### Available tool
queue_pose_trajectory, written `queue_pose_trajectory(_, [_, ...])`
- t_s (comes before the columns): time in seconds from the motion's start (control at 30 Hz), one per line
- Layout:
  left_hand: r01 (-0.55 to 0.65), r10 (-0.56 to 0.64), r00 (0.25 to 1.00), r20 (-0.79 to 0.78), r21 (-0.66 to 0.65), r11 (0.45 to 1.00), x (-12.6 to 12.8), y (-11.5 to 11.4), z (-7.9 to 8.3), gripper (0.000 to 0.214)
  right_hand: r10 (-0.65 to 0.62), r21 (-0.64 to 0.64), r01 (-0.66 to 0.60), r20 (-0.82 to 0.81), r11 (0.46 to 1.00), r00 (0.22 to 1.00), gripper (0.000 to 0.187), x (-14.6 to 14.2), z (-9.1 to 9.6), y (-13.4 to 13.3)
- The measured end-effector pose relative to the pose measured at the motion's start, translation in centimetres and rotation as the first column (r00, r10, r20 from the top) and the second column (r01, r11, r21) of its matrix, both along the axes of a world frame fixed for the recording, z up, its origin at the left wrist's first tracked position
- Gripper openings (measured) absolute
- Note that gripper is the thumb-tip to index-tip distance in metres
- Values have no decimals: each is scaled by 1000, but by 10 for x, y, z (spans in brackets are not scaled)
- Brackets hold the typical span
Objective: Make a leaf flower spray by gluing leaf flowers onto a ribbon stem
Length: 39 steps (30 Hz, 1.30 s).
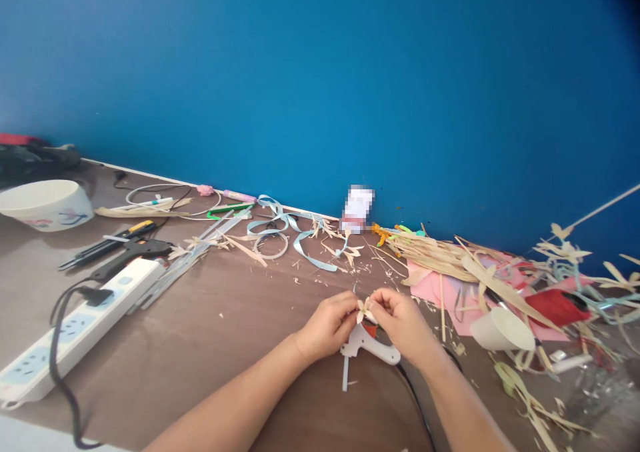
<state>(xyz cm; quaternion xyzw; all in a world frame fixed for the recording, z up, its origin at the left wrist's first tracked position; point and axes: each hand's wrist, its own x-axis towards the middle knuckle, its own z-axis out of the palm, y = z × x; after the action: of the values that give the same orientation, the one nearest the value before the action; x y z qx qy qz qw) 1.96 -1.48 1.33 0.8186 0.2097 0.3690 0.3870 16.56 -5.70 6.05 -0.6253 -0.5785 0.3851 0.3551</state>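
My left hand and my right hand meet over the brown table, both pinching a small pale straw flower between their fingertips. Right below them lies a white glue gun with a glue stick poking out and a black cord trailing toward me.
A white power strip with a black plug lies at the left, beside a black glue gun, a soldering tool and a white bowl. Blue ribbon curls near the blue wall. Straw strips, pink paper, a white cup clutter the right.
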Motion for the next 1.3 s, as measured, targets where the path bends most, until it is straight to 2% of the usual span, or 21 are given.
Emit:
queue_pose_trajectory(0.3, [9, -9, 1000, 16, 14, 1000, 0, 0, 0, 18, -61, 26, 59, 77, 998, 995, 17, 2, -5, 0])
queue_pose_trajectory(0.43, [-2, 2, 1000, 23, 2, 1000, 0, 0, -1, 18, -73, 12, 73, 35, 997, 997, 17, 1, -4, 0])
queue_pose_trajectory(1.17, [0, 8, 996, 92, -79, 997, 1, 2, -3, 21, -26, 17, 27, -51, 999, 998, 11, -1, 3, -3])
queue_pose_trajectory(1.3, [16, -11, 997, 72, -67, 998, 1, 2, -3, 22, 5, 18, -5, 2, 1000, 1000, 12, 0, 4, -3])
